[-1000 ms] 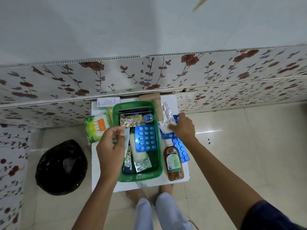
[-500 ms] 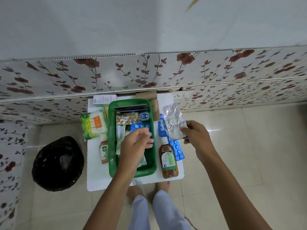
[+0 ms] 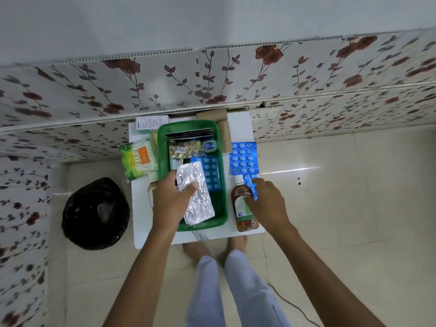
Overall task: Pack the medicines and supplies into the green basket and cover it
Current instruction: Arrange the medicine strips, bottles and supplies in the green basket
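1. At the left of the frame, on the floor, a black bag (image 3: pixel 95 213) sits apart from the white table (image 3: pixel 141 232) and looks to play no part in the packing.
2. On the table's left edge, a green pack of cotton buds (image 3: pixel 138 160) and a small bottle (image 3: pixel 152 185) just below it are not yet packed, as is a white box (image 3: pixel 152 122) above them.
3. At centre frame, the green basket (image 3: pixel 223 208) already holds a gold blister strip (image 3: pixel 185 149), a small blue tin (image 3: pixel 209 146) and a blue blister sheet (image 3: pixel 212 173).
4. Over the basket's lower half, the left hand (image 3: pixel 172 204) pinches a silver foil strip (image 3: pixel 195 197) between thumb and fingers; it appears about to go in.
5. Right of the basket, two brown paper rolls (image 3: pixel 223 135) and a second blue blister sheet (image 3: pixel 244 159) lie on the table.
6. Lower right of the basket, the right hand (image 3: pixel 266 206) rests loosely curled, fingertips on a brown antiseptic bottle (image 3: pixel 244 211) and the blue sheet's lower edge; I cannot tell that it grips either.
7. Judging by this, packing is roughly halfway; several items remain out, and no cover is visible.
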